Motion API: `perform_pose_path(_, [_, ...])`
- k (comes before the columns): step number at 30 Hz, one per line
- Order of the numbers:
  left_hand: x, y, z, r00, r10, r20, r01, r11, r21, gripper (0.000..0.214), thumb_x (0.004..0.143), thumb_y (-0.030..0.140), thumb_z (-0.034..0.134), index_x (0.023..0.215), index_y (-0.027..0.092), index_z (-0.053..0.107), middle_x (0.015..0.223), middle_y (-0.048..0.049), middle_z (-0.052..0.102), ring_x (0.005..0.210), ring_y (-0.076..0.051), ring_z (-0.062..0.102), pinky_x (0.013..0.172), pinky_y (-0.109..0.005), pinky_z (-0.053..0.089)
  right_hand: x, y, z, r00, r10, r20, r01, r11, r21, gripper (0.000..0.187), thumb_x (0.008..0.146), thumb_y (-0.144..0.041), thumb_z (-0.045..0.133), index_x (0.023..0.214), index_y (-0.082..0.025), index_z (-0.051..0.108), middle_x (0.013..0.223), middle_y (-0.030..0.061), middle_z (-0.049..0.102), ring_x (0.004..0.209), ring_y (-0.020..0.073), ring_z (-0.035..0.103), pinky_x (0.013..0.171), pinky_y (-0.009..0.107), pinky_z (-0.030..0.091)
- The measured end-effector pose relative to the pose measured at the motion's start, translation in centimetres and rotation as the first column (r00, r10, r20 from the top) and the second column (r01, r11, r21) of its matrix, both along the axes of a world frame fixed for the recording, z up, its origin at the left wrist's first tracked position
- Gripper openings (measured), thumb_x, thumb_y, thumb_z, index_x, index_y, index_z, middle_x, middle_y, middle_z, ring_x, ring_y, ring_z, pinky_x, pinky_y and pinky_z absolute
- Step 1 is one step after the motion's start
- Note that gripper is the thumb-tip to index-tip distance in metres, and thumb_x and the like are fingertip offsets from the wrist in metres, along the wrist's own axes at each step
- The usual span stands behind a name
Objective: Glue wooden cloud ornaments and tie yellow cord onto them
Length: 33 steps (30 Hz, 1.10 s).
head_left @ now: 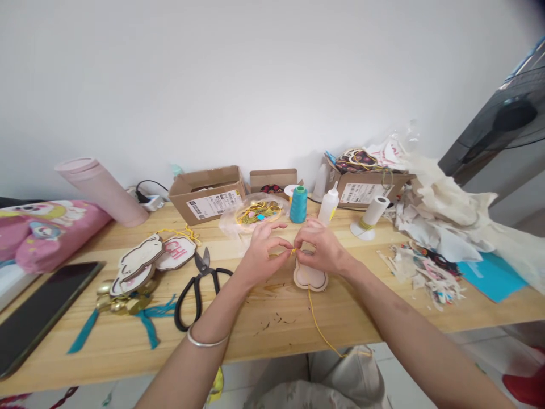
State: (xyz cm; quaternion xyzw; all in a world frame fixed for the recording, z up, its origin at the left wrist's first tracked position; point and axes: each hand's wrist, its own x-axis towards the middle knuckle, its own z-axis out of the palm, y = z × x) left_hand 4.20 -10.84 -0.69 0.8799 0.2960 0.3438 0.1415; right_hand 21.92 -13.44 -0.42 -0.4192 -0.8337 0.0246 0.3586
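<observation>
My left hand point(260, 254) and my right hand point(320, 245) meet over the middle of the wooden table point(272, 324). Both pinch a thin yellow cord point(317, 324) between thumb and forefinger. The cord runs down over the table's front edge toward my lap. Just under my right hand lies a small flat wooden cloud-shaped piece point(310, 278); my right hand rests over its top edge.
Black scissors point(196, 287) lie left of my hands, beside finished wooden ornaments point(151, 258) with teal tassels. Behind stand a teal thread spool point(298, 204), a glue bottle point(328, 204), a white spool point(371, 216), cardboard boxes point(206, 196). Paper scraps point(426, 267) pile at right; a dark tablet point(38, 312) lies left.
</observation>
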Motion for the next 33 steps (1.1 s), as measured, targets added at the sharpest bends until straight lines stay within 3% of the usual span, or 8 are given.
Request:
perform_pose_path(11, [-0.09, -0.01, -0.06, 0.999, -0.013, -0.046, 0.012, 1.000, -0.020, 0.010, 0.075, 0.024, 0.053, 0.071, 0.024, 0.063, 0.116, -0.0026, 0.048, 0.115, -0.021, 0.036, 0.101, -0.044, 0.021, 0.03, 0.05, -0.45, 1.000, 0.028, -0.002, -0.028, 0.999, -0.038, 0.009, 0.060, -0.013, 0.055, 0.062, -0.021, 0.052, 0.062, -0.0032, 0.060, 0.069, 0.0151, 0.054, 0.087, 0.038, 0.034])
perform_pose_path(17, [-0.08, -0.14, -0.11, 1.000, -0.009, 0.027, 0.011, 0.997, -0.072, 0.010, 0.076, 0.025, 0.054, 0.077, 0.023, 0.063, 0.119, -0.0036, 0.047, 0.116, -0.021, 0.036, 0.101, -0.043, 0.023, 0.05, 0.10, -0.31, 0.999, 0.024, -0.021, -0.025, 0.998, -0.052, 0.010, 0.060, -0.011, 0.054, 0.062, -0.021, 0.052, 0.062, -0.0032, 0.061, 0.066, 0.0140, 0.054, 0.084, 0.037, 0.035])
perform_pose_path(33, [-0.23, 0.43, -0.61, 0.997, -0.042, -0.060, 0.041, 0.999, -0.033, 0.012, 0.081, 0.026, 0.047, 0.079, 0.022, 0.059, 0.114, -0.0047, 0.047, 0.112, -0.020, 0.036, 0.098, -0.041, 0.026, 0.07, 0.28, -0.66, 0.995, 0.021, -0.102, -0.030, 0.996, -0.080, 0.008, 0.063, -0.012, 0.057, 0.063, -0.020, 0.055, 0.062, -0.0024, 0.060, 0.065, 0.0126, 0.054, 0.075, 0.030, 0.040])
